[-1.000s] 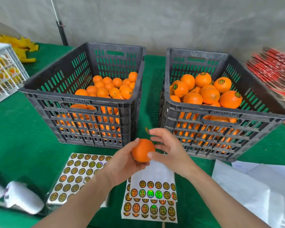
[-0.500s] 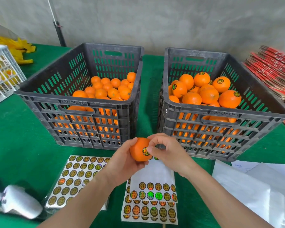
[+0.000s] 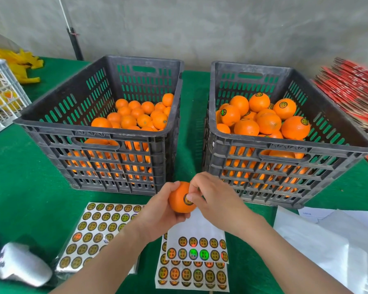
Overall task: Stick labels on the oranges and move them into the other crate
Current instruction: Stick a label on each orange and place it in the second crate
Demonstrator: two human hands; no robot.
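The left hand (image 3: pixel 157 215) cups the orange (image 3: pixel 180 198); right hand (image 3: pixel 217 200) fingers (image 3: pixel 192 196) press a round label (image 3: pixel 187 199) onto it.

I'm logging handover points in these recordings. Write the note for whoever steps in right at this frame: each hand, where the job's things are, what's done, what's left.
Left hand cups one orange in front of the crates.
Right hand presses a round label onto it with thumb and fingertips.
Left crate holds oranges with no labels showing; right crate holds oranges, several showing labels.
Sticker sheets lie on the green table below the hands.
Done: label is on the held orange.
Left: put it in the right crate, then label and move those in the left crate.
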